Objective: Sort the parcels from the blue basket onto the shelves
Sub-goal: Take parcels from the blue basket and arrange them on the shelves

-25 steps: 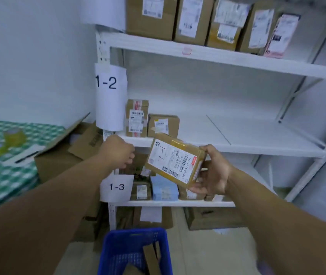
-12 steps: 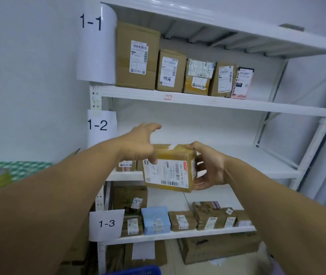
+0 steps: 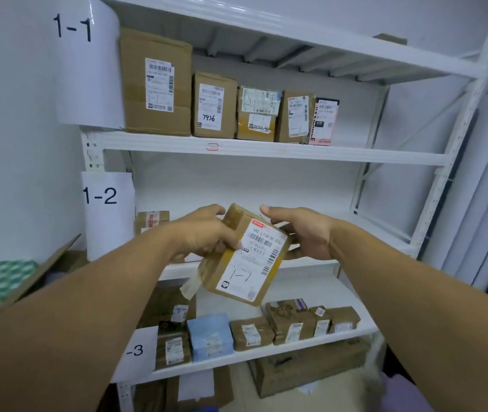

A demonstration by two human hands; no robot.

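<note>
Holding the parcel (image 3: pixel 245 257) tilted in mid-air in front of the middle shelf (image 3: pixel 320 264), clear of every board, the person has it between both hands. The left hand (image 3: pixel 204 236) has its fingers (image 3: pixel 224 245) curled over the upper left edge and onto the label. The right hand (image 3: pixel 305 233) cups the far side, thumb across the top corner and fingers tucked behind. The label bears a handwritten 1-1, which I judge assigns it to the top shelf (image 3: pixel 266 151). Risks noted: both grips sit at the upper end, so the low corner could swing and the parcel slip during a lift. A loose tape strip (image 3: pixel 190 288) hangs at the lower left and may snag a shelf edge. The standing row of boxes (image 3: pixel 213 107) could topple if the parcel is pushed in carelessly beside the end packet (image 3: pixel 324 121).
</note>
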